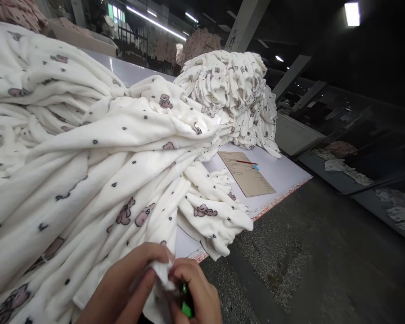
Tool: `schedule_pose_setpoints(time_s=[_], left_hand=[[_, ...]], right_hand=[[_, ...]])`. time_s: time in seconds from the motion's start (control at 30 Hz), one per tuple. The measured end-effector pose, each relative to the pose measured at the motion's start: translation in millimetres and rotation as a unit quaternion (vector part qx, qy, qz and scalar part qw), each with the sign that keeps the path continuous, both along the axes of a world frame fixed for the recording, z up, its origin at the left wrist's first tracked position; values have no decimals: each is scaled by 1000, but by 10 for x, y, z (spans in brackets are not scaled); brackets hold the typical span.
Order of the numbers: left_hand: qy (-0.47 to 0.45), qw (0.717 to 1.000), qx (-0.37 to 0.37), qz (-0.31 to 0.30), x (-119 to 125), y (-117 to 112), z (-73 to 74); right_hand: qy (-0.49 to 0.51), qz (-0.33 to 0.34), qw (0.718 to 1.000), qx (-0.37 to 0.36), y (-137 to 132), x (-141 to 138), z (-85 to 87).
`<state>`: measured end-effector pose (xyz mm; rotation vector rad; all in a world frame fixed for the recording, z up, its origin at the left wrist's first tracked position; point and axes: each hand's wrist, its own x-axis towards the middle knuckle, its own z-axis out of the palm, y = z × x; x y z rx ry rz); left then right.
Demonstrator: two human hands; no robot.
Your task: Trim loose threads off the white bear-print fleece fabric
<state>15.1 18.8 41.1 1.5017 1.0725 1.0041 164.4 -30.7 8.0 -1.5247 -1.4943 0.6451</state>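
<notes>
White fleece garments (121, 148) with brown bear prints and small dark marks lie heaped in front of me, hanging over the table's near edge. At the bottom, my left hand (131, 279) is closed, pinching a bunched edge of this white fabric between thumb and fingers. Right beside it, my right hand (195, 288) is curled against the same edge. Within its fingers sits a small green-and-black tool (186, 306); the fingers cover most of it, so its working end is hidden.
On the white table (283, 180) lies a brown printed card (246, 175) with a dark red pen (246, 162) and a small blue item (255, 167). Behind rises a tall garment pile (229, 94). A pale bin (295, 132) stands right, beyond the table edge.
</notes>
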Motion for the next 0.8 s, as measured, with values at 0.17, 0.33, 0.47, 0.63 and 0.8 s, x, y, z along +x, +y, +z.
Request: schedule_pose_setpoints(time_s=[0.17, 0.33, 0.47, 0.63, 0.8], left_hand=[[-17, 979, -204, -24, -18, 127, 95], [-39, 947, -316, -31, -11, 140, 109], [-41, 964, -260, -25, -1, 134, 76], [-43, 966, -240, -82, -10, 105, -46], [-56, 966, -238, -88, 4, 46, -156]], right_hand=[[376, 19, 913, -158, 228, 38, 59], [197, -58, 978, -24, 166, -20, 72], [-53, -5, 994, 98, 44, -29, 115], [-105, 33, 993, 43, 125, -16, 152], [88, -8, 995, -37, 216, -13, 200]])
